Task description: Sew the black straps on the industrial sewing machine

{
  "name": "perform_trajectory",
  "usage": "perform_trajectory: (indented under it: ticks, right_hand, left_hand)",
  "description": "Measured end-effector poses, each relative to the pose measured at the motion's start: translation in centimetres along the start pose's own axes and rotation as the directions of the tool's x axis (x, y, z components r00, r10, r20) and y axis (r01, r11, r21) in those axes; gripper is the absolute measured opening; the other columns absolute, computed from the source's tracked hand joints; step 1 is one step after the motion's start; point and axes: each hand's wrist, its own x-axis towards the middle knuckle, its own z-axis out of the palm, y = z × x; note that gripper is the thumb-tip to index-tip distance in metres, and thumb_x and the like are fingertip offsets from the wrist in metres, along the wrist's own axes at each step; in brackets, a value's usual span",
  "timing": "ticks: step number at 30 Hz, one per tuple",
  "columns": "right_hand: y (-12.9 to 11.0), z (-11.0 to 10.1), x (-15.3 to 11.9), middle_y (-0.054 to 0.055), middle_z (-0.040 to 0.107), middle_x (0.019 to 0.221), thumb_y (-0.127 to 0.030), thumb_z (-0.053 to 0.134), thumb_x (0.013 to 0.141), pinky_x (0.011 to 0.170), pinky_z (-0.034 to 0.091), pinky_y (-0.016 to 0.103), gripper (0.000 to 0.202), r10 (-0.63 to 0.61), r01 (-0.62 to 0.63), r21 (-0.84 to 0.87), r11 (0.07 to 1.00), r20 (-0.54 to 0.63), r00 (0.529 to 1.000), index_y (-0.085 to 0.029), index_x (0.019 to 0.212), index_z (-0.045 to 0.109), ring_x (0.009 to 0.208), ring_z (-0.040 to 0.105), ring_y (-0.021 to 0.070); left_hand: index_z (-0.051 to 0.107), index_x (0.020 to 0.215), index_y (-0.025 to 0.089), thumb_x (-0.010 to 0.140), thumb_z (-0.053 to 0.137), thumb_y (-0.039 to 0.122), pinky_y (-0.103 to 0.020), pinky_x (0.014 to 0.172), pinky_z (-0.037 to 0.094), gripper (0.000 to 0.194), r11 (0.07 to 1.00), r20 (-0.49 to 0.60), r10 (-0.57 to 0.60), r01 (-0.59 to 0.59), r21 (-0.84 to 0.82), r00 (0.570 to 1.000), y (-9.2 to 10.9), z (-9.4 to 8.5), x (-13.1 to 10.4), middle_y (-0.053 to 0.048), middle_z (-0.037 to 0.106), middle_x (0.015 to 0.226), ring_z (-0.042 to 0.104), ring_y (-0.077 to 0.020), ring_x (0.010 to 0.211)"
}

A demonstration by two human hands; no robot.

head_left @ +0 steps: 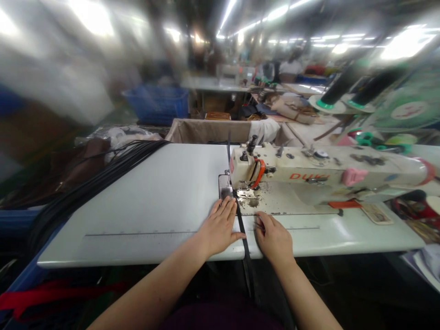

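Two hands [220,227] [273,236] flanking black strap [244,238].

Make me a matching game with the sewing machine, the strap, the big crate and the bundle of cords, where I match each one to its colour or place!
Things:
1. sewing machine
2. strap
3. crate
4. bundle of cords

Matches:
A. blue, far behind the table
B. black, between the left hand and right hand
C. cream with orange letters
D. black, draped over the table's left edge

Pairs: 1-C, 2-B, 3-A, 4-D
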Motion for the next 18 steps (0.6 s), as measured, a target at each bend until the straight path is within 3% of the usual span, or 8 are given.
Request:
perform_trajectory:
  ticks: [7, 18]
  right_hand:
    - [0.2, 0.3, -0.31, 0.006, 0.074, 0.09, -0.013, 0.052, 0.089, 0.07, 0.046, 0.03, 0.029, -0.091, 0.091, -0.001, 0.996, -0.073, 0.993, -0.018, 0.113, 0.067, 0.078, 0.067, 0.0222]
    - [0.41, 0.23, -0.35, 0.006, 0.074, 0.09, -0.015, 0.052, 0.088, 0.072, 0.047, 0.03, 0.03, -0.084, 0.085, 0.016, 0.996, -0.045, 0.995, -0.019, 0.114, 0.066, 0.081, 0.068, 0.0226]
  left_hand:
    - [0.028, 0.161, 0.003, 0.095, 0.026, 0.081, -0.053, 0.13, 0.013, 0.103, 1.0, -0.003, 0.011, -0.011, -0.01, 1.0, 0.08, 0.17, 0.0, -0.023, 0.028, 0.169, 0.015, -0.0348, 0.161]
    - [0.029, 0.16, 0.002, 0.095, 0.024, 0.081, -0.05, 0.131, 0.009, 0.103, 1.0, 0.008, -0.005, 0.006, -0.028, 1.0, 0.09, 0.04, 0.01, -0.022, 0.025, 0.17, 0.014, -0.0341, 0.162]
